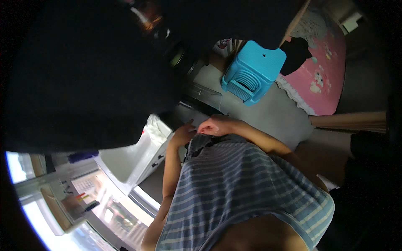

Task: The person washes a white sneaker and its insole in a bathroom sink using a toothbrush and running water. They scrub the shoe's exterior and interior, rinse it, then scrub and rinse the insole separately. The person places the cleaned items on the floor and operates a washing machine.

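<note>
My left hand (pixel 183 135) is at the front of my waist, its fingers angled towards my other hand; what they hold is unclear. Close beside it, my right hand (pixel 216 126) has curled fingers, which appear to pinch the edge of a dark cloth (pixel 201 145). This cloth lies at the lower end of my blue striped top (pixel 229 175). Part of the fingers is hidden from view. A large black mass (pixel 94 78), blurred and too dark to identify, covers much of the upper left.
A turquoise plastic step stool (pixel 262 59) stands on the grey floor (pixel 276 109). Right of it is a pink bedspread (pixel 326 84) with a frilled edge. On the left are a white unit (pixel 125 163) with a crumpled plastic bag (pixel 156 128) and bright windows (pixel 122 216).
</note>
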